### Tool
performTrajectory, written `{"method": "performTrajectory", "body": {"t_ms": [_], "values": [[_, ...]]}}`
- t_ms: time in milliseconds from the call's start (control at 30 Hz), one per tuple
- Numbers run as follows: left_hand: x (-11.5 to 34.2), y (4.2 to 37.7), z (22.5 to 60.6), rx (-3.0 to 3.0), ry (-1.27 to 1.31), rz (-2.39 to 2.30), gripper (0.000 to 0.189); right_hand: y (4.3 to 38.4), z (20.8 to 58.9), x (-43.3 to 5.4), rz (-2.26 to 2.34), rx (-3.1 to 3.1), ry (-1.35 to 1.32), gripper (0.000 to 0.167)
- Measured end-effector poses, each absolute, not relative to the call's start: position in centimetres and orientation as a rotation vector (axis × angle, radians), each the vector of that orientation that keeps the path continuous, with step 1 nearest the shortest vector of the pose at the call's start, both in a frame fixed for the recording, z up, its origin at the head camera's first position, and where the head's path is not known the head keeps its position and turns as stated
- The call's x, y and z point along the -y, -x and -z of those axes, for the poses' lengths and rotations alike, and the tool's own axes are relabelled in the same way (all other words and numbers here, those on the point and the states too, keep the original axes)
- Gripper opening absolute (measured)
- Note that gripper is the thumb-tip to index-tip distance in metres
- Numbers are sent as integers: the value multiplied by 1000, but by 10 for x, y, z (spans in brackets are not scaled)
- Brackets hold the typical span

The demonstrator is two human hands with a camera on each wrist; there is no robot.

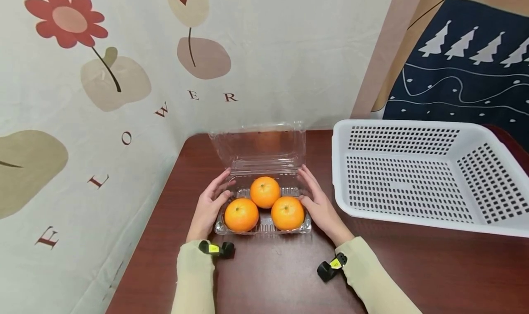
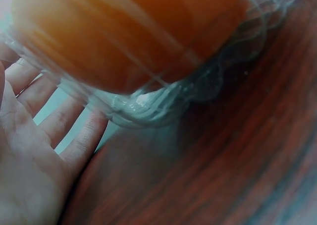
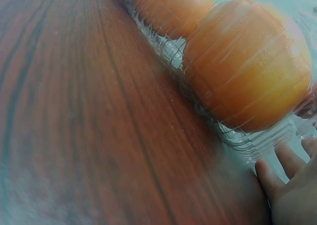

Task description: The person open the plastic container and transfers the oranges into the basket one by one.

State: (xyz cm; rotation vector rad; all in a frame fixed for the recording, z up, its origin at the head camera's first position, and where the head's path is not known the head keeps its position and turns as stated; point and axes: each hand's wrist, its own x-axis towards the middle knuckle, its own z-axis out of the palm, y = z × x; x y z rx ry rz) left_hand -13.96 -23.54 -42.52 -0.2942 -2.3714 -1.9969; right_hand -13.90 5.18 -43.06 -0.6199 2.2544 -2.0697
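A clear plastic clamshell box [image 1: 221, 229] stands on the table with its lid [image 1: 231, 151] raised at the back. Three oranges lie in its base: one at the rear [image 1: 265, 192], one front left [image 1: 241, 215] and one front right [image 1: 288, 213]. My left hand [image 1: 208, 208] rests along the box's left side, its fingers [image 2: 59, 121] fairly straight beside the plastic wall. On the opposite side, my right hand [image 1: 324, 207] lies against the box with fingers [image 3: 287, 160] extended. The far fingertips are partly hidden in both wrist views.
A white perforated plastic basket [image 1: 340, 176] stands on the right of the dark red wooden table [image 1: 272, 272]. Behind the table hangs a pale cloth [image 1: 289, 52] with flower prints. A navy cloth [image 1: 438, 75] with white trees hangs at back right.
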Motion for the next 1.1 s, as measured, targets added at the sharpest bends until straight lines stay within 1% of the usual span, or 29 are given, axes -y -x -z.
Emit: {"method": "performTrajectory", "body": {"t_ms": [400, 733, 1100], "values": [[243, 148, 444, 2356, 284, 1998, 49, 138, 430, -51, 2077, -2235, 616, 60], [236, 142, 427, 2347, 313, 2016, 49, 139, 430, -52, 2075, -2247, 623, 60], [236, 141, 426, 2353, 328, 2000, 48, 139, 429, -52, 2040, -2271, 602, 59]]}}
